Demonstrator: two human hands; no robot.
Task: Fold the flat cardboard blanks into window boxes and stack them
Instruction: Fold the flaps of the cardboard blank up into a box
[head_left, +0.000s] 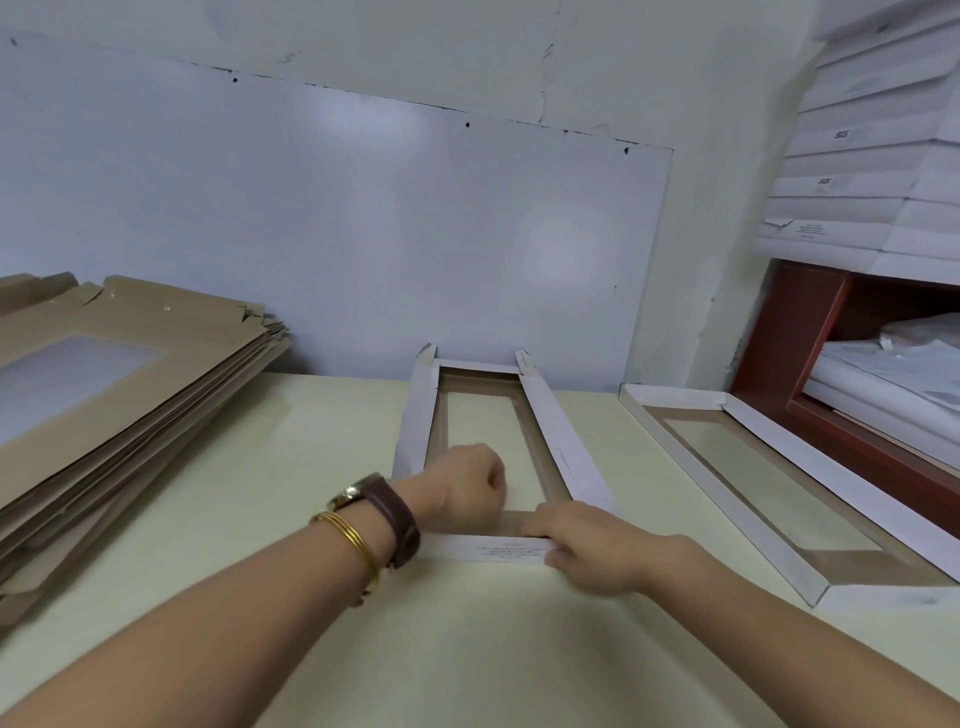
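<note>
**Fig.** A half-folded window box (556, 431) is shown on the table (311, 467). Its near end wall is gripped by the right hand (587, 551), fingers over the rim. The left hand (462, 488) is curled at the box's near-left corner; whether a flap is pinched cannot be told. Flat blanks (130, 384) are stacked left of it, and a finished box (675, 397) lies to its right. Hazard: if the wall is released before the corner is locked, the sides may be sprung open. The window film may also be creased by excess pressure.

Watch: a wristwatch (382, 506) with a gold-toned case and a wide dark-brown leather strap was on the left wrist.
Bangles: thin gold bangles (353, 538) circled the same arm, just behind the strap.
</note>
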